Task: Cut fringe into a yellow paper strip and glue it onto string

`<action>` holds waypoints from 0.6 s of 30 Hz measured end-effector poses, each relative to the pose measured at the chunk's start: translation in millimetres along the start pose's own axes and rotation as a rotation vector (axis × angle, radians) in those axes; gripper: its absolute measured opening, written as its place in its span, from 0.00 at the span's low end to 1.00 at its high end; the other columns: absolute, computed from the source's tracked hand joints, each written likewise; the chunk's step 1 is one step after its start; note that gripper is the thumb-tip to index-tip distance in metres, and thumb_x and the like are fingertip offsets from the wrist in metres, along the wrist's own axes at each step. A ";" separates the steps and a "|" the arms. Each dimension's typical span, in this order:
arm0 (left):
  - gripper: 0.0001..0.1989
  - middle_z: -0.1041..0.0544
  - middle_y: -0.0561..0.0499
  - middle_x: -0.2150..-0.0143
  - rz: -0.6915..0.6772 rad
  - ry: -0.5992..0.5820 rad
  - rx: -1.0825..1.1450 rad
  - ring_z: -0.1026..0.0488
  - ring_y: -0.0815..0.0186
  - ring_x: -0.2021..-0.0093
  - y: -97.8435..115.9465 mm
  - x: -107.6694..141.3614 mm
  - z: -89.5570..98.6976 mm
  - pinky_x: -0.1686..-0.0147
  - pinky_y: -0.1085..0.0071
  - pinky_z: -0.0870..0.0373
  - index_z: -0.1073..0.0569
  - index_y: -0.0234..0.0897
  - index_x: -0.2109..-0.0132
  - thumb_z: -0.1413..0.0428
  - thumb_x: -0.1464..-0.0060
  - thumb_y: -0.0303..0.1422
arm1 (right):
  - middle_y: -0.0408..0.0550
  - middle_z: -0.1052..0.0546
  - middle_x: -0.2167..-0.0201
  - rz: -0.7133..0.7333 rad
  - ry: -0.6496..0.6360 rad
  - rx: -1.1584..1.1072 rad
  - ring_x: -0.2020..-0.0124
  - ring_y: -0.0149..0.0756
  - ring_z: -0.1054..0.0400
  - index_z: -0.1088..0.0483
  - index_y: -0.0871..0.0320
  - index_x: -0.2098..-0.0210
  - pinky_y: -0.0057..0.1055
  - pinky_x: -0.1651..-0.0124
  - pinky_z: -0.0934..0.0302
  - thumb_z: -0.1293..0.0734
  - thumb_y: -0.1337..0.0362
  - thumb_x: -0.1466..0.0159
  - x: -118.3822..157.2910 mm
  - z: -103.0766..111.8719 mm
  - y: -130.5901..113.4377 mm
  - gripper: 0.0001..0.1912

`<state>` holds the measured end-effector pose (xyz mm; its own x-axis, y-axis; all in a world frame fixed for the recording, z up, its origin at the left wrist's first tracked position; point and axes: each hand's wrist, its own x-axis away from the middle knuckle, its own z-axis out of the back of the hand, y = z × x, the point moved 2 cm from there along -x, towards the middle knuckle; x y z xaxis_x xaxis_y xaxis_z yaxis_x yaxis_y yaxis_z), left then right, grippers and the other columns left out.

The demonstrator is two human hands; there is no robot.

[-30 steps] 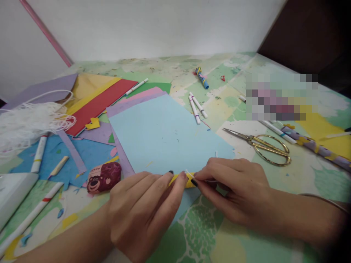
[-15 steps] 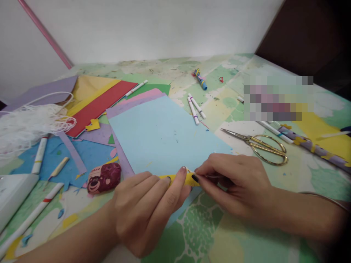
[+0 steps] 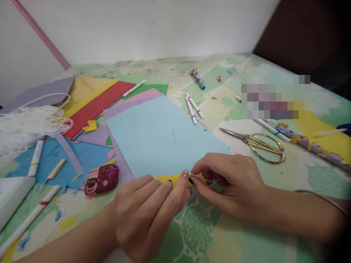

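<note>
My left hand (image 3: 149, 210) is closed on a yellow paper piece (image 3: 163, 179), which looks rolled or folded, with the index finger pressed on it. Close against its fingertips, my right hand (image 3: 233, 182) pinches a thin white string (image 3: 210, 179) between thumb and index finger, at the yellow piece's right part. Both hands are over the lower edge of a light blue sheet (image 3: 164, 138). Gold-handled scissors (image 3: 264, 146) lie beyond my right hand, and a dark red bear-print case (image 3: 102, 179) is left of my left hand.
Tangled white string (image 3: 33, 124) lies at the left near red paper (image 3: 98, 109) and torn blue paper (image 3: 90, 155). Two white markers (image 3: 194, 109) and a small blue decorated tube (image 3: 198, 79) lie farther back. A purple decorated roll (image 3: 315, 146) is at the right.
My right fingertips have moved slightly left toward my left index finger. More of the yellow piece and white string shows by my right hand. The whole view has shifted slightly.
</note>
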<state>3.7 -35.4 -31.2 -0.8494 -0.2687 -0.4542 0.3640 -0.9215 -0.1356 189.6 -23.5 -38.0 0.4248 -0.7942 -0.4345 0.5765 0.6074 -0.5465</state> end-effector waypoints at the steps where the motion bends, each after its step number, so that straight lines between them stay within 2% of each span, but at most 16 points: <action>1: 0.09 0.20 0.43 0.69 0.004 0.025 -0.010 0.24 0.64 0.71 0.5 0.1 -0.1 0.74 0.66 0.26 0.30 0.23 0.57 0.51 0.42 0.23 | 0.36 0.34 0.82 -0.004 0.000 -0.001 0.83 0.21 0.47 0.31 0.60 0.72 0.21 0.80 0.52 0.36 0.71 0.43 -0.2 0.1 -0.4 0.03; 3: 0.09 0.20 0.43 0.70 0.014 0.048 -0.025 0.25 0.64 0.72 1.2 0.2 -0.8 0.75 0.66 0.26 0.30 0.22 0.57 0.49 0.43 0.24 | 0.36 0.34 0.82 -0.014 0.000 -0.004 0.83 0.21 0.46 0.31 0.60 0.73 0.21 0.80 0.52 0.36 0.71 0.43 -0.7 0.2 -0.9 0.03; 7: 0.09 0.21 0.43 0.70 -0.001 0.021 -0.015 0.24 0.63 0.72 1.6 -1.0 -3.1 0.75 0.66 0.26 0.29 0.22 0.57 0.50 0.42 0.23 | 0.36 0.34 0.82 -0.019 -0.004 0.010 0.83 0.21 0.45 0.32 0.59 0.74 0.21 0.79 0.51 0.36 0.71 0.42 -1.0 -0.4 -0.6 0.05; 11: 0.07 0.22 0.46 0.74 0.010 0.074 -0.015 0.25 0.64 0.73 0.1 -2.4 -4.5 0.75 0.67 0.27 0.29 0.24 0.58 0.48 0.44 0.23 | 0.37 0.34 0.82 0.008 -0.009 0.049 0.82 0.22 0.45 0.34 0.60 0.75 0.21 0.78 0.51 0.38 0.72 0.41 -0.6 -0.6 0.3 0.06; 14: 0.09 0.21 0.44 0.72 -0.003 0.054 -0.006 0.26 0.64 0.74 -0.4 -3.3 -6.5 0.78 0.67 0.28 0.30 0.22 0.57 0.48 0.44 0.23 | 0.37 0.34 0.82 0.015 -0.018 0.072 0.82 0.23 0.45 0.34 0.59 0.74 0.21 0.78 0.51 0.38 0.72 0.42 0.4 -0.6 0.9 0.06; 18: 0.12 0.21 0.46 0.72 0.016 0.118 -0.034 0.27 0.66 0.76 0.2 -5.5 -6.3 0.79 0.67 0.30 0.31 0.20 0.56 0.43 0.48 0.23 | 0.36 0.35 0.82 0.011 -0.018 0.082 0.82 0.22 0.46 0.35 0.59 0.75 0.21 0.77 0.51 0.37 0.72 0.43 2.0 -1.3 0.7 0.05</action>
<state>10.8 -32.3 -34.3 -0.7935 -0.2466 -0.5563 0.3917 -0.9067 -0.1568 190.0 -24.7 -40.2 0.4435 -0.7880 -0.4270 0.6263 0.6133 -0.4812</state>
